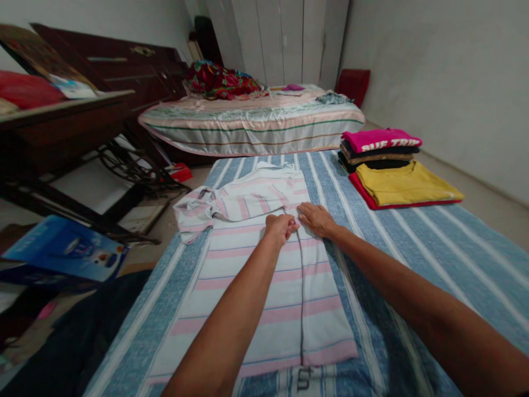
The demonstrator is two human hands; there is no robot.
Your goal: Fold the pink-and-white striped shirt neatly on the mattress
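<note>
A pink-and-white striped shirt [256, 286] lies spread on a blue striped sheet [413, 264], one sleeve folded out to the left. My left hand [281, 227] is closed in a pinch on a fold of the shirt near its middle. Right beside it, my right hand [316, 219] rests flat on the shirt with fingers stretched out, pressing the cloth down.
A stack of folded clothes [388, 165], pink on top and yellow in front, sits at the sheet's far right. A mattress [252, 124] with bedding lies behind. At left stand a dark wooden table [61, 127] and a blue box [66, 248].
</note>
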